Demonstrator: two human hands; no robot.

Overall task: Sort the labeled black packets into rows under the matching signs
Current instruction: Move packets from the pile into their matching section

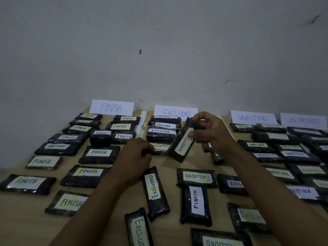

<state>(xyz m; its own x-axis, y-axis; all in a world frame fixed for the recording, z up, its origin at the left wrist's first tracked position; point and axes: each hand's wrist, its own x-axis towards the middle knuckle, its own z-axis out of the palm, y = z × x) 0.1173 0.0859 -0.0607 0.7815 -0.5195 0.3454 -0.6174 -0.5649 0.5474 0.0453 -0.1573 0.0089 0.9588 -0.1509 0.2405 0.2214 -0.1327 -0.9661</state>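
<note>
Black plastic everywhere: glossy, crinkly, brick-shaped packets, each with a hand-lettered paper label in white or pale yellow. We count four white paper signs stood against the wall (159, 50) at the back of the tan bench (26, 228): the FINISH sign (111, 107), the EXCLUDED sign (175, 112), the WAITING sign (253, 118) and a blurry fourth sign (303, 120) that looks like ON PROGRESS.

The right grip (211, 132) is pinching the held packet (182, 144), an EXCLUDED one, by its top end, with the thumb on the label. That packet is tilted, right beside the EXCLUDED row. Under that sign we count three rear packets (163, 125) one behind the other and a fourth packet (160, 147) in front of them. The left grip (136, 153) has its fingers curled round that fourth one's left end.

Nearer to us, six more EXCLUDED packets lie loose at all angles, including a slanted packet (153, 187) just beside the left wrist. One lone FINISH packet (196, 199) sits lengthwise among them.

On the left side we count twelve readable FINISH labels in rough columns, plus one stray WAITING packet (56, 146) mixed in. The rows on the right are too blurred for us to count. One narrow paper strip (142, 121) lies between the FINISH and EXCLUDED columns.
</note>
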